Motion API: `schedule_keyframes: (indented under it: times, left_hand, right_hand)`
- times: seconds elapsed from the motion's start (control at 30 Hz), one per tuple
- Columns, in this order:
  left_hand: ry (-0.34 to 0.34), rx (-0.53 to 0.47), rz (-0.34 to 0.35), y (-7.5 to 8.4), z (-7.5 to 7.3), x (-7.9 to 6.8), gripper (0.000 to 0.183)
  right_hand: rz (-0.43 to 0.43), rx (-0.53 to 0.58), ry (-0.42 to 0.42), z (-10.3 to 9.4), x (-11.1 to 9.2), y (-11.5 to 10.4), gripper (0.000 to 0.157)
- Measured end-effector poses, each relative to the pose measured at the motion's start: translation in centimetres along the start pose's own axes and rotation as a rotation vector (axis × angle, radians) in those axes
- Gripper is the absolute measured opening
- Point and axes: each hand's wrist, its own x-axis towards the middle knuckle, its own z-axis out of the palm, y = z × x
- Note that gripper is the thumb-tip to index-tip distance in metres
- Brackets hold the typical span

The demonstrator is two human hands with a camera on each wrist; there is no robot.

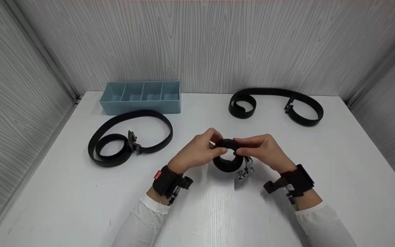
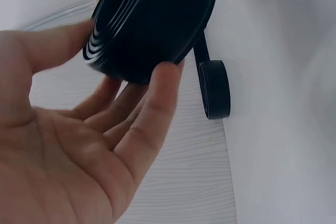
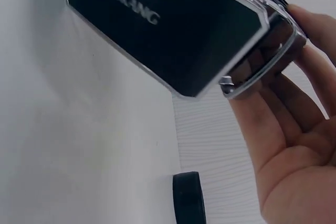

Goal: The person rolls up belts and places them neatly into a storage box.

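Observation:
Between both hands, above the table, is a black belt [image 1: 228,167] rolled into a tight coil with a metal buckle [image 1: 245,171] hanging at its right side. My left hand [image 1: 199,151] pinches the coil's left side; in the left wrist view its thumb lies at the layered edge and the fingertips [image 2: 165,77] on the outer face. With thumb and fingers my right hand [image 1: 264,151] pinches the coil's upper right, beside the buckle. The right wrist view shows the buckle plate [image 3: 168,30] close up, dark with a silver rim and lettering.
A second black belt [image 1: 165,120], partly coiled, lies on the table [image 1: 63,192] at left. Behind it stands a blue tray [image 1: 141,108] with several compartments. A third belt [image 1: 276,91] is at the back right. Grey panels [image 1: 197,44] wall the back and sides.

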Motion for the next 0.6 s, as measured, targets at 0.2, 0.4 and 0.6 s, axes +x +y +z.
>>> schedule_keyframes:
  times: [0.2, 0.4, 0.6]
  left_hand:
    - [-0.046, 0.059, 0.011, -0.2, 0.1, 0.1, 0.028]
    - [0.022, 0.043, 0.028, -0.2, 0.1, 0.2, 0.028]
    - [0.15, 0.016, 0.051, -0.2, 0.1, 0.2, 0.029]
  right_hand:
    - [0.035, -0.033, -0.08, 0.2, 0.0, -0.4, 0.042]
    - [0.016, 0.014, 0.0, 0.6, 0.2, 0.2, 0.041]
    - [0.006, 0.062, 0.088, 0.7, 0.3, 0.6, 0.044]
